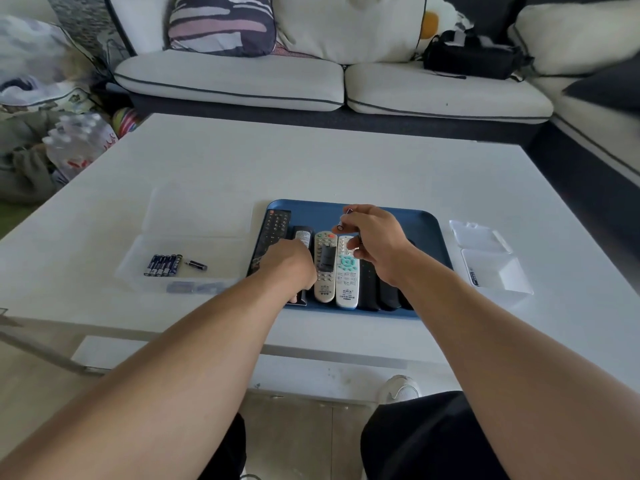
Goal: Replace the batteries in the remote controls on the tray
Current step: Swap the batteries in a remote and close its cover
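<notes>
Gripping shows on both sides: the right hand [372,235] pinches two small batteries [344,219] above the tray, their ends sticking out past the fingertips, while the left hand [289,263] lies curled over a dark remote [302,237] near the tray's left side; whether those fingers truly clasp it, I cannot tell.

Largest first: the white table [311,161] carries a blue tray [426,230] on which the remote controls lie side by side, among them a long black remote [272,230], a grey remote [325,268] and a white remote [347,275]. Left of the tray, a clear box [138,268] holds a row of fresh batteries [162,265] and one loose battery [196,264].

These remotes are probably light, stiff and smooth, best held along their long edges. Batteries are small, round and apt to roll, so a pinch across the middle suits them.
</notes>
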